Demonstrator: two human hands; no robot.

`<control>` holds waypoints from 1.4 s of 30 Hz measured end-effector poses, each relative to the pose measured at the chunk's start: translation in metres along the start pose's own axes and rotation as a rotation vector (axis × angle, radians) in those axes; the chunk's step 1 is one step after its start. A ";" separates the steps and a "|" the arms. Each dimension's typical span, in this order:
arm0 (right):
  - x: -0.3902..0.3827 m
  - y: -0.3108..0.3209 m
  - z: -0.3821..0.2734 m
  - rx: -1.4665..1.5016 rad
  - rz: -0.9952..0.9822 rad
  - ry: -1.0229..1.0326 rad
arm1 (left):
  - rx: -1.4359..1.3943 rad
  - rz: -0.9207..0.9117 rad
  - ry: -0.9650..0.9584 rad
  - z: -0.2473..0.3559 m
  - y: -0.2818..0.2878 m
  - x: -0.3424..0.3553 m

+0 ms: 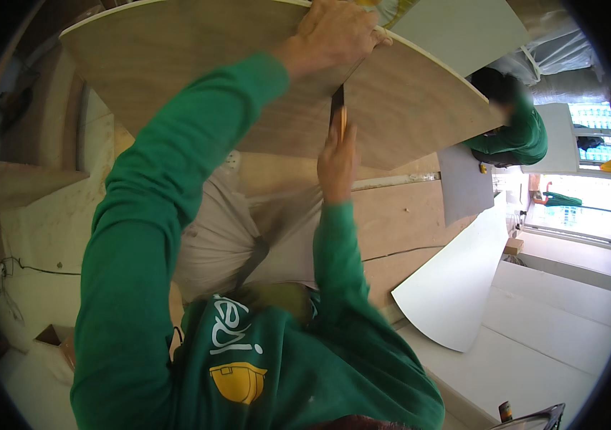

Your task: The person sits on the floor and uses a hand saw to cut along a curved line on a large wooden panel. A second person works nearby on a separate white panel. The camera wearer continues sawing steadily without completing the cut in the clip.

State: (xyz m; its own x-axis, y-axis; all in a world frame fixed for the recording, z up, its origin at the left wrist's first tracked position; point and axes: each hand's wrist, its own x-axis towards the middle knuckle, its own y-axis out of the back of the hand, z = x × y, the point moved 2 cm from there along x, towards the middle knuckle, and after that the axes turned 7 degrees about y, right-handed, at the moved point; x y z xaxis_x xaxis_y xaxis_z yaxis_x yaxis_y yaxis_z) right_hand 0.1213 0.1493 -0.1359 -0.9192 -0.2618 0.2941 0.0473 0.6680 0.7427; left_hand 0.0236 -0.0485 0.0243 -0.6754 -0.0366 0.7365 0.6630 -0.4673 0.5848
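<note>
A large brown wooden panel (248,86) with a pale curved edge stands tilted in front of me. My left hand (334,36) is closed over its top edge, fingers wrapped round the far side. Lower down, my right hand (337,161) grips a slim tool (337,104) with a dark flat part and an orange-brown strip. Its exact kind is unclear. The tool's dark end lies against the panel face, where a thin dark line runs up toward my left hand.
A person in a green top (527,136) bends at the right. A white curved sheet (456,279) lies on the floor, near a grey sheet (466,186). Wooden cabinet-like pieces (26,172) stand at the left, with a black cable (40,269) below them.
</note>
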 end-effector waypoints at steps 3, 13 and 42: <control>0.038 -0.014 -0.014 0.081 0.071 0.053 | 0.033 0.014 -0.013 -0.009 0.007 -0.002; -0.166 0.102 -0.035 0.113 -0.177 -0.223 | -0.008 -0.026 0.110 -0.018 0.007 -0.002; 0.035 -0.004 -0.020 -0.006 -0.058 -0.042 | 0.015 -0.041 0.026 -0.017 0.004 0.002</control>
State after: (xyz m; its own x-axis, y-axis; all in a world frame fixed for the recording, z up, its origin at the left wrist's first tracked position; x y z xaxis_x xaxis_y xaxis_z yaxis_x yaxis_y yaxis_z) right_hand 0.0966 0.1235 -0.1169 -0.9359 -0.2709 0.2251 -0.0047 0.6485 0.7612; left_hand 0.0193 -0.0656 0.0221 -0.7103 -0.0410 0.7027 0.6391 -0.4558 0.6195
